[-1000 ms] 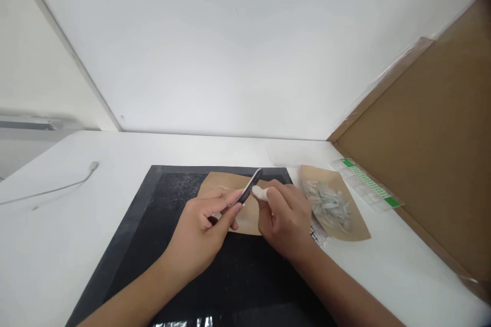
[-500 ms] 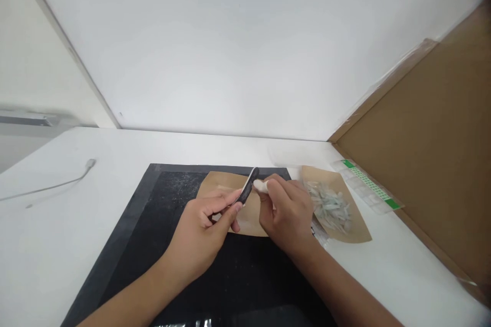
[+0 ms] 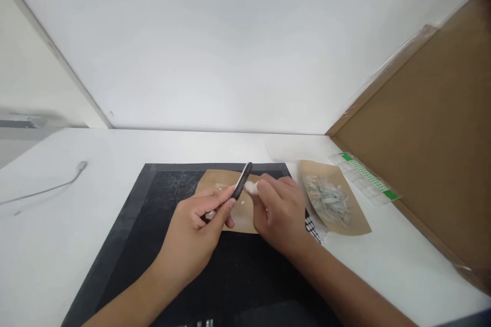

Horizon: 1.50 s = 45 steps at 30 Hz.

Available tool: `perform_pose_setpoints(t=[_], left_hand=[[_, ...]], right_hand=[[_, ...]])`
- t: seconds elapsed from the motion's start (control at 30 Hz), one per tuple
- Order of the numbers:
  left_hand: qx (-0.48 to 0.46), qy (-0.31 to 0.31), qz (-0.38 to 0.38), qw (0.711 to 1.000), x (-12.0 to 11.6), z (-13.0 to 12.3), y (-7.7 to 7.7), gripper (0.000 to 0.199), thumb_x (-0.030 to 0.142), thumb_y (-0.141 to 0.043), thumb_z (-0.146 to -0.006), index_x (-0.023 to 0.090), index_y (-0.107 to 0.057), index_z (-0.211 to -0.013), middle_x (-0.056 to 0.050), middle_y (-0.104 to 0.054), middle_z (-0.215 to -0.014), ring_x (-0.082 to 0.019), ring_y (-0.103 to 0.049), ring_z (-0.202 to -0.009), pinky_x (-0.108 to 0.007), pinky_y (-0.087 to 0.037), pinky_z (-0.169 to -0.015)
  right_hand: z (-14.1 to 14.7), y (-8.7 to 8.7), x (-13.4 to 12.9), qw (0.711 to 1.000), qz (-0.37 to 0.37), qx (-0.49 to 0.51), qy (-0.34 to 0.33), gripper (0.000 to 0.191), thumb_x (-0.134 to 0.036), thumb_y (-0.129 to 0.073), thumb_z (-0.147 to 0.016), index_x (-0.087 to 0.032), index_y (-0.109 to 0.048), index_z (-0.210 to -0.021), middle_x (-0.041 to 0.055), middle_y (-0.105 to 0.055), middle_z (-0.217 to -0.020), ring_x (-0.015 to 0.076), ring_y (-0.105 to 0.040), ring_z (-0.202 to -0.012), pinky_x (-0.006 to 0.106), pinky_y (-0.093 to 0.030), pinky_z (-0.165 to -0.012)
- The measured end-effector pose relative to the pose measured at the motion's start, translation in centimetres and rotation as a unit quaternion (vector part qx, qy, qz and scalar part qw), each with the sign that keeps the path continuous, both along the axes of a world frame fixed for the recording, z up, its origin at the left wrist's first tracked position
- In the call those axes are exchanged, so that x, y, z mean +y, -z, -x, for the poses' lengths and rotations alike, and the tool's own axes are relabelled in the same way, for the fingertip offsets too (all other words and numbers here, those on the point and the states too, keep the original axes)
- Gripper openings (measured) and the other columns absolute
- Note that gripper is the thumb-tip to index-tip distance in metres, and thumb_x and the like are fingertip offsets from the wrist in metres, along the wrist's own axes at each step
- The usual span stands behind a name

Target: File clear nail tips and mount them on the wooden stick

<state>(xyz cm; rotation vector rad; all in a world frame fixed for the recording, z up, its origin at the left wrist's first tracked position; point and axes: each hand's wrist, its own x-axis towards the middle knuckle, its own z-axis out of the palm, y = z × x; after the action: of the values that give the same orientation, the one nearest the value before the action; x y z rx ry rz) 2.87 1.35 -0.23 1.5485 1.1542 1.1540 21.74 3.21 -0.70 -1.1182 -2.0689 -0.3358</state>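
My left hand (image 3: pixel 201 214) pinches a slim dark strip with a pale edge (image 3: pixel 242 182), which slants up and to the right from the fingertips. Close beside it, my right hand (image 3: pixel 282 209) is closed on a small white object (image 3: pixel 251 187) whose end sticks out past the fingers, near the strip. Under both hands lies a sheet of brown paper (image 3: pixel 247 222) with small white bits on it. The paper rests on a black mat (image 3: pixel 153 245).
Right of my right hand, a second brown paper (image 3: pixel 358 222) bears a heap of pale slivers (image 3: pixel 330 202). Beyond it lies a clear case with a green label (image 3: pixel 370 179) beside a cardboard panel (image 3: pixel 429 163). A thin cable (image 3: pixel 57 187) lies at the left.
Both hands, the strip and the white object appear slightly further left, as the whole view has shifted a little. More of the black-and-white patterned item beside my right wrist shows.
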Motion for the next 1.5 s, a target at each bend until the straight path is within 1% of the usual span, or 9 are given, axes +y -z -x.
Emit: perform_pose_setpoints(t=[0.3, 0.4, 0.73, 0.87, 1.0, 1.13, 1.23, 1.37, 1.5], left_hand=[[-0.029, 0.003, 0.031, 0.999, -0.1, -0.2, -0.1, 0.025, 0.031, -0.067, -0.094, 0.026, -0.083, -0.113, -0.001, -0.066, -0.068, -0.013, -0.06, -0.063, -0.019, -0.036, -0.042], [-0.026, 0.007, 0.032, 0.999, 0.0, -0.3, 0.0, 0.027, 0.031, -0.067, -0.094, 0.026, -0.082, -0.116, -0.001, -0.067, -0.068, -0.014, -0.061, -0.065, -0.019, -0.038, -0.043], [0.054, -0.02, -0.063, 0.996, -0.4, -0.3, 0.0, 0.024, 0.027, -0.063, -0.098, 0.026, -0.082, -0.114, 0.001, -0.067, -0.069, -0.011, -0.06, -0.064, -0.019, -0.047, -0.056], [0.048, -0.019, -0.072, 0.996, -0.4, -0.3, -0.3, 0.027, 0.026, -0.063, -0.098, 0.026, -0.079, -0.12, 0.002, -0.068, -0.072, -0.011, -0.06, -0.064, -0.018, -0.045, -0.053], [0.041, -0.017, -0.08, 0.996, -0.2, -0.3, -0.3, 0.021, 0.024, -0.064, -0.098, 0.025, -0.083, -0.107, 0.002, -0.066, -0.068, -0.01, -0.059, -0.063, -0.018, -0.044, -0.055], [0.033, -0.016, -0.075, 0.997, -0.1, -0.2, -0.2, 0.02, 0.023, -0.064, -0.097, 0.024, -0.084, -0.092, 0.002, -0.066, -0.069, -0.01, -0.06, -0.064, -0.019, -0.048, -0.061], [0.036, -0.016, -0.086, 0.996, 0.0, -0.2, 0.0, 0.021, 0.021, -0.064, -0.097, 0.026, -0.083, -0.104, 0.003, -0.066, -0.069, -0.01, -0.062, -0.066, -0.019, -0.049, -0.064], [0.039, -0.026, -0.09, 0.995, 0.1, -0.2, 0.1, 0.026, 0.022, -0.064, -0.097, 0.029, -0.08, -0.117, 0.003, -0.068, -0.073, -0.01, -0.062, -0.069, -0.018, -0.049, -0.062], [0.046, -0.036, -0.098, 0.993, 0.0, -0.3, 0.2, 0.028, 0.023, -0.065, -0.098, 0.03, -0.079, -0.121, 0.003, -0.067, -0.072, -0.009, -0.06, -0.065, -0.017, -0.046, -0.056]], right_hand=[[0.0, -0.4, 0.4, 1.0, 0.012, 0.0, -0.021, 0.03, -0.008, -0.053, -0.094, -0.023, -0.038, -0.071, -0.0024, -0.049, -0.063, 0.0144, -0.04, -0.057, 0.034, -0.028, -0.064], [0.0, -0.5, 0.4, 1.0, 0.007, 0.013, 0.002, 0.031, -0.009, -0.054, -0.094, -0.023, -0.038, -0.072, -0.0023, -0.05, -0.064, 0.0144, -0.042, -0.058, 0.034, -0.028, -0.065], [0.7, -0.9, -0.2, 0.999, 0.017, -0.014, -0.029, 0.03, -0.007, -0.051, -0.093, -0.022, -0.037, -0.071, -0.0029, -0.05, -0.063, 0.0134, -0.043, -0.057, 0.035, -0.026, -0.065], [0.7, -1.2, -0.1, 1.0, -0.025, 0.0, 0.004, 0.034, -0.006, -0.054, -0.092, -0.022, -0.034, -0.069, -0.0043, -0.046, -0.061, 0.0128, -0.037, -0.054, 0.034, -0.024, -0.065], [0.6, -1.2, 0.1, 0.999, -0.016, -0.009, -0.028, 0.033, -0.006, -0.053, -0.092, -0.022, -0.035, -0.07, -0.0045, -0.046, -0.061, 0.013, -0.037, -0.055, 0.034, -0.025, -0.065], [0.5, -0.9, 0.1, 1.0, -0.017, -0.002, 0.001, 0.033, -0.005, -0.055, -0.092, -0.022, -0.034, -0.072, -0.0041, -0.047, -0.064, 0.0132, -0.037, -0.056, 0.034, -0.026, -0.066], [0.4, -0.8, 0.0, 0.999, 0.003, -0.017, -0.032, 0.033, -0.005, -0.053, -0.092, -0.022, -0.034, -0.072, -0.0043, -0.043, -0.062, 0.0134, -0.036, -0.056, 0.034, -0.025, -0.065], [0.2, -0.5, 0.3, 1.0, -0.009, 0.014, -0.009, 0.037, -0.008, -0.056, -0.095, -0.022, -0.032, -0.07, -0.0046, -0.041, -0.062, 0.013, -0.034, -0.056, 0.034, -0.025, -0.064], [-0.1, -0.1, 0.6, 0.995, 0.046, 0.074, -0.044, 0.034, -0.015, -0.058, -0.099, -0.022, -0.038, -0.071, -0.0042, -0.046, -0.063, 0.0131, -0.041, -0.058, 0.034, -0.03, -0.066]])
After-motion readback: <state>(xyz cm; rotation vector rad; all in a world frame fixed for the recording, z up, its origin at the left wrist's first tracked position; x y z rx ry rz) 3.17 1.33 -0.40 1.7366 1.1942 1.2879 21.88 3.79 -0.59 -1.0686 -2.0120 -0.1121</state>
